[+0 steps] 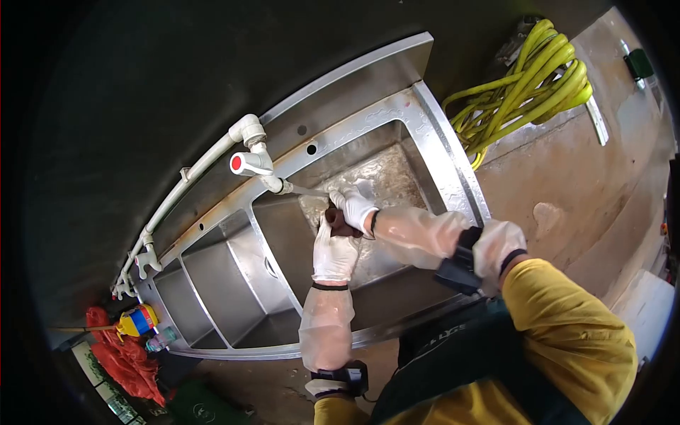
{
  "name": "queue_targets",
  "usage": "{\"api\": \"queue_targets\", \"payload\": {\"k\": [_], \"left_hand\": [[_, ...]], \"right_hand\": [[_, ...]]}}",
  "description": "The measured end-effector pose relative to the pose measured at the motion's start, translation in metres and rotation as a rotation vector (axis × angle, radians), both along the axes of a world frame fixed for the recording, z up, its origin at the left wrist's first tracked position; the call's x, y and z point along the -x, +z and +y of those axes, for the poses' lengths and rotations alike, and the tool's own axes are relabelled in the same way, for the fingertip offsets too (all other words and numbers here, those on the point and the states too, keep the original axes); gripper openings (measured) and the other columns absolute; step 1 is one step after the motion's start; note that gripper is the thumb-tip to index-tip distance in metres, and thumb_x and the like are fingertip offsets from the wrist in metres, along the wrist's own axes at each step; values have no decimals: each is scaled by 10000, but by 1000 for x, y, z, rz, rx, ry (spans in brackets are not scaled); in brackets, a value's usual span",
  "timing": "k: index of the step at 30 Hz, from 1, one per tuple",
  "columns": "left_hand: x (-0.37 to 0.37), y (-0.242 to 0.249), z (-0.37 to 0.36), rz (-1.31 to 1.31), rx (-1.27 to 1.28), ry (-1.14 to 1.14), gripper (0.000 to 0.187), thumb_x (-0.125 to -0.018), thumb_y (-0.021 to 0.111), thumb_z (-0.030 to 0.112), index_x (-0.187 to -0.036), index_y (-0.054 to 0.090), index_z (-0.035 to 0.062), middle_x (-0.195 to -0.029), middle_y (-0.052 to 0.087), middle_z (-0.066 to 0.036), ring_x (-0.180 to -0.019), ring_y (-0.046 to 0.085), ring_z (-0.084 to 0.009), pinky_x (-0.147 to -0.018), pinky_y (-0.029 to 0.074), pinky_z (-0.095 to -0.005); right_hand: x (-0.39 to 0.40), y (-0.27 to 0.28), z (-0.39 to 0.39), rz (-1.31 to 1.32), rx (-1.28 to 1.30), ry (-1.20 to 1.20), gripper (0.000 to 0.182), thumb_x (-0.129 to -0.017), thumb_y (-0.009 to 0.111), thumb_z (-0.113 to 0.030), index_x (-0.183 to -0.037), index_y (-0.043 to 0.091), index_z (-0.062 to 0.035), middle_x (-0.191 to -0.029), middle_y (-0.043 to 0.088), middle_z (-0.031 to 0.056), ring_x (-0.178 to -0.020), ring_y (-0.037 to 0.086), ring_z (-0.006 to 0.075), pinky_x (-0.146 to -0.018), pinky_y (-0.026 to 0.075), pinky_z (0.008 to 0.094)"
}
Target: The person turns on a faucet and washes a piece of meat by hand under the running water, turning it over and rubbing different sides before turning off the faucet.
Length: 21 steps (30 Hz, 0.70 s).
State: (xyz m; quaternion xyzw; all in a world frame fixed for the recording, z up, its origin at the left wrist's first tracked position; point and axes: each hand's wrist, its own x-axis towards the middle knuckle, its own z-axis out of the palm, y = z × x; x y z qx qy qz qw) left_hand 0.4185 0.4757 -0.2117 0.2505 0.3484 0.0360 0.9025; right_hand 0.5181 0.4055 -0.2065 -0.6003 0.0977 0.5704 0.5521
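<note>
Both my hands wear white gloves and are over the right-hand basin of a steel sink point(443, 159). Fingers closed, my left hand point(334, 253) grips a dark brown object point(341, 224) with a rounded, cup-like end; whether it is a cup or a folded cloth I cannot make out. My right hand point(354, 205) is closed at the upper side of the same object, its fingertips by the water stream. That water runs from a white tap point(256, 164) with a red-marked handle. Shallow water and brownish stains cover the basin floor point(393, 177).
Two further basins point(230, 276) lie to the left. A white pipe point(188, 184) follows the wall. A coiled yellow hose point(531, 88) is at the upper right. Beyond the sink's left end are a yellow container point(136, 321), a clear bottle point(161, 339) and red bags point(124, 358).
</note>
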Motion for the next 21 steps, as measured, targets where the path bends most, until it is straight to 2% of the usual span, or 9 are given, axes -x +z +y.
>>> {"api": "queue_targets", "payload": {"k": [2, 3, 7, 9, 10, 12, 15, 17, 21], "left_hand": [[-7, 13, 2, 159, -2, 105, 317, -915, 478, 302, -1142, 521, 84, -1113, 558, -74, -1029, 521, -217, -865, 432, -361], [7, -35, 17, -67, 148, 149, 341, -899, 503, 335, -1135, 535, 90, -1092, 572, -76, -1002, 537, -218, -849, 441, -367], [1, -4, 3, 291, 117, 112, 366, -902, 504, 371, -1101, 546, 66, -1049, 584, -82, -938, 569, -211, -848, 449, -341], [25, -41, 10, -244, 288, -58, 386, -923, 460, 303, -1202, 481, 36, -1215, 513, -128, -1132, 482, -265, -986, 364, -401], [3, 30, -6, -32, 267, -35, 409, -934, 437, 295, -1240, 452, 24, -1256, 486, -139, -1153, 465, -270, -992, 357, -413], [11, 33, 3, -26, 236, -95, 557, -944, 420, 309, -1363, 249, -15, -1282, 436, -206, -1088, 511, -317, -920, 425, -430], [35, 7, 39, -43, 302, -586, 605, -885, 477, 438, -1300, 355, 14, -1097, 559, -188, -778, 595, -317, -665, 516, -461], [39, 18, 30, 202, 100, -482, 546, -880, 499, 425, -1256, 412, 40, -1022, 583, -179, -771, 597, -317, -667, 520, -454], [44, 18, 31, 324, 25, -291, 458, -899, 493, 368, -1216, 468, 38, -1048, 588, -161, -876, 604, -330, -705, 524, -456]], "right_hand": [[49, -27, 16, -1175, 8, -61, 450, -869, 459, -308, -1108, 457, 73, -1190, 425, 303, -1097, 444, 392, -904, 373, 455], [71, -20, 10, -1250, 13, 124, 523, -871, 455, -315, -1235, 395, 56, -1328, 284, 307, -1242, 312, 412, -1029, 276, 436], [35, -63, 9, -891, -92, -37, 566, -878, 468, -397, -1305, 388, -34, -1338, 320, 295, -1243, 334, 414, -1037, 289, 411], [-5, -56, 5, -165, -16, 60, 622, -833, 524, -498, -1246, 449, -39, -1215, 486, 254, -1121, 471, 393, -904, 400, 522], [-17, -35, -1, 186, 112, 88, 645, -815, 540, -533, -1226, 465, -41, -1176, 529, 231, -1078, 506, 380, -853, 425, 561], [-22, -107, 7, 625, -262, 31, 706, -776, 576, -574, -1234, 460, -49, -1167, 542, 200, -1072, 504, 357, -815, 410, 622], [-25, -97, 6, 527, -309, 18, 698, -731, 682, -488, -1241, 471, -60, -1204, 530, 174, -1084, 509, 310, -937, 389, 475], [-32, -69, 0, 434, -465, -60, 524, -733, 735, -310, -1143, 556, -37, -1180, 552, 162, -1076, 524, 254, -969, 374, 368], [-64, -79, 9, 373, -388, -306, 168, -816, 624, -67, -984, 624, -51, -906, 652, 105, -785, 634, 247, -726, 520, 389]]}}
